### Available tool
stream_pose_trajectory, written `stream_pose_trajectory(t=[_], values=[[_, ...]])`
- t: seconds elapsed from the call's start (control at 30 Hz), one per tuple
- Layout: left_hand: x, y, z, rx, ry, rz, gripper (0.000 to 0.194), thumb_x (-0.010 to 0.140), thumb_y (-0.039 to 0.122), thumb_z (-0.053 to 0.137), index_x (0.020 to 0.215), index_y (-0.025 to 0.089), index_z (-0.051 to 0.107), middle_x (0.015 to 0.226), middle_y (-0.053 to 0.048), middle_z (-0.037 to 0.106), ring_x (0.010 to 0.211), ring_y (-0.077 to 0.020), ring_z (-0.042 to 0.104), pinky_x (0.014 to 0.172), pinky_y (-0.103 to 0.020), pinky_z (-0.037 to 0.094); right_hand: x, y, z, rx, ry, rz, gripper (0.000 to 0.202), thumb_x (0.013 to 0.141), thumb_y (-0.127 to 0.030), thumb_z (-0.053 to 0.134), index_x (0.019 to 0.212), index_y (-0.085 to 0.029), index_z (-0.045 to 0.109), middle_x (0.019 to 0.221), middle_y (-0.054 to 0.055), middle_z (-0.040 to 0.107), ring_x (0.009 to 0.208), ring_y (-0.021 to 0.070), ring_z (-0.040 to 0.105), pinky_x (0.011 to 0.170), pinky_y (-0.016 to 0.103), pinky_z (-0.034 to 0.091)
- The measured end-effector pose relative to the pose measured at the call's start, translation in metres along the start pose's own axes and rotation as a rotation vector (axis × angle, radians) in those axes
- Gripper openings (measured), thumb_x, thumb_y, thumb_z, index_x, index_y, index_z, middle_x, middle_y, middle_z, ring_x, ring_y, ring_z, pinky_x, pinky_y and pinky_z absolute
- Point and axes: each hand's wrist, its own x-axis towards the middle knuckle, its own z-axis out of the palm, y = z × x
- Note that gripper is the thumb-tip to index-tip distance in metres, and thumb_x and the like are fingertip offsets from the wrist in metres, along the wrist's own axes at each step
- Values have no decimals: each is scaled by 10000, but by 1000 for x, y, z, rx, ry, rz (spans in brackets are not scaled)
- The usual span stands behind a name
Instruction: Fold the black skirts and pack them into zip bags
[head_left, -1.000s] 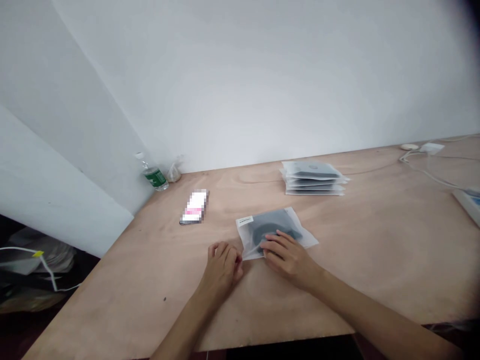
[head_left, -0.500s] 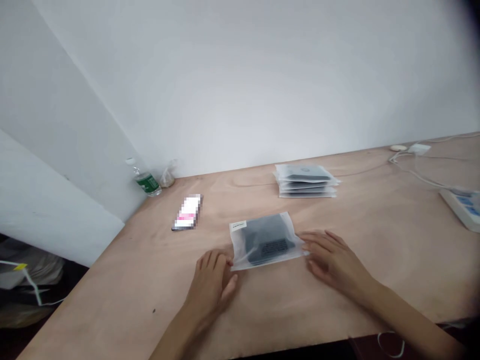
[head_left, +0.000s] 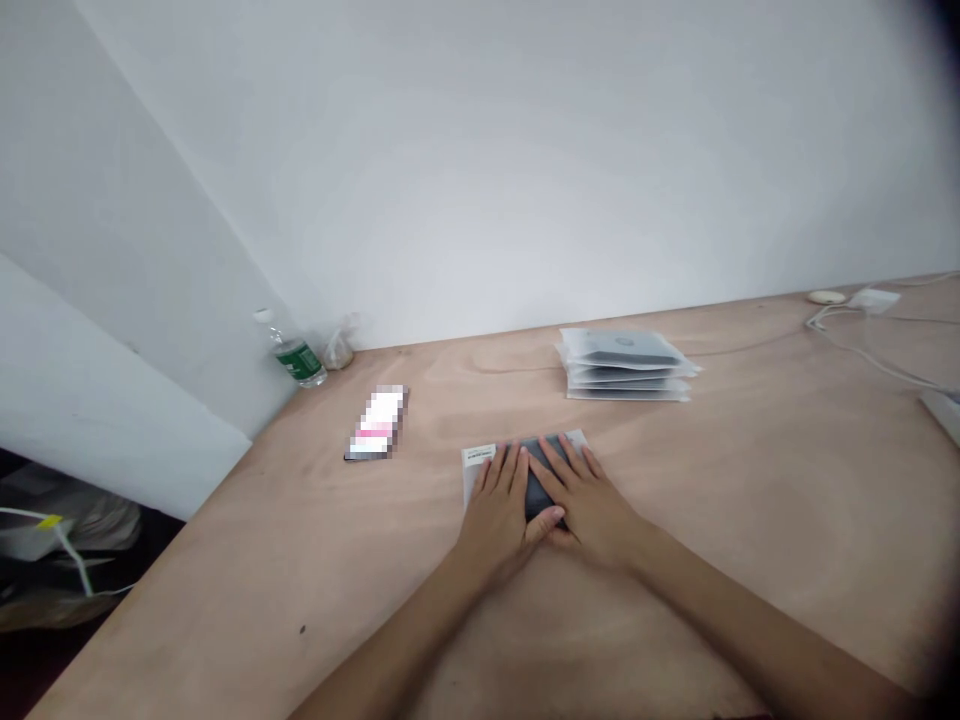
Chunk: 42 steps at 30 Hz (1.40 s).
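Observation:
A frosted plastic pouch (head_left: pixel 544 495) with a dark flat item inside lies on the wooden table in front of me. It bears a small white label at its far left corner. Flat on its left half rests my left hand (head_left: pixel 501 505), fingers stretched out. My right hand (head_left: pixel 592 505) lies on the right half with fingers spread. The two hands meet near the pouch's front edge, where the thumbs come together. Most of the pouch's surface is hidden under them.
A stack of similar pouches (head_left: pixel 626 365) stands near the wall at the back. To the left lie a phone (head_left: pixel 377 422), a green-labelled water bottle (head_left: pixel 298 358) and a small knotted plastic bag (head_left: pixel 340 350). White cables (head_left: pixel 855 350) and part of a power strip (head_left: pixel 941 415) are at right.
Both hands have moved inward from the pouch's left and right edges onto its top, and now lie flat there. The pouch has stayed nearly in place. The view has shifted slightly.

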Motion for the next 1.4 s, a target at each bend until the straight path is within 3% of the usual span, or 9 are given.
stream_pose_trajectory(t=[0.33,0.57,0.73,0.83,0.93,1.03,1.13,1.27,1.4], values=[[-4,-35,-6,-133,-99,-189,787,806,638,349,1384,111,263,1459,-143,236,1351,-283,168,1083,-497,129,-1,-3,-4,32,7,9,1019,608,-762,485,1400,-162,261,1449,191,240,1309,433,133,979,608,205],[-9,-66,-17,-318,29,-253,517,923,467,165,1294,221,428,1357,-41,455,1279,-169,360,1068,-384,245,-12,-7,-8,-72,453,-331,220,824,-98,499,988,-191,613,1156,31,624,1110,225,495,929,400,362],[-6,-70,-19,-413,173,-327,504,937,417,159,1229,167,485,1246,-66,557,1153,-159,500,963,-309,390,-14,8,-81,-156,696,-96,153,819,-118,520,895,-214,612,1002,24,683,849,162,602,718,280,439],[-4,-69,-17,-442,197,-342,444,917,440,275,1174,187,533,1174,-56,602,1091,-175,537,931,-322,413,-17,22,-144,-239,725,273,192,857,-252,479,1015,-269,585,1024,-6,676,720,157,631,538,253,410],[-4,-67,-17,-457,200,-341,402,898,435,343,1146,201,557,1144,-54,614,1065,-188,546,925,-345,411,-9,44,-175,-224,740,506,271,886,-337,408,1135,-290,504,1146,9,626,748,190,632,564,296,405],[-4,-66,-17,-457,199,-329,371,887,423,380,1125,213,571,1135,-51,615,1061,-195,541,937,-364,396,15,77,-156,-48,727,619,273,851,-371,461,1092,-251,507,1229,28,572,751,188,630,667,321,435],[-5,-65,-18,-439,197,-316,342,872,413,417,1093,217,589,1117,-50,622,1057,-207,536,938,-380,387,42,111,-112,2,698,705,330,832,-319,456,1131,-185,500,1045,70,653,761,230,624,662,345,441],[-5,-66,-18,-409,195,-299,327,871,402,420,1081,221,593,1099,-47,629,1047,-210,538,923,-385,398,61,136,-67,14,655,643,333,806,-264,442,1107,-151,530,856,74,671,752,241,607,669,354,440],[-4,-68,-19,-387,187,-274,328,881,409,396,1083,235,587,1108,-38,622,1049,-204,532,920,-383,401,56,141,-55,-2,651,554,332,775,-224,448,1084,-148,543,859,80,664,783,246,591,728,377,437]])
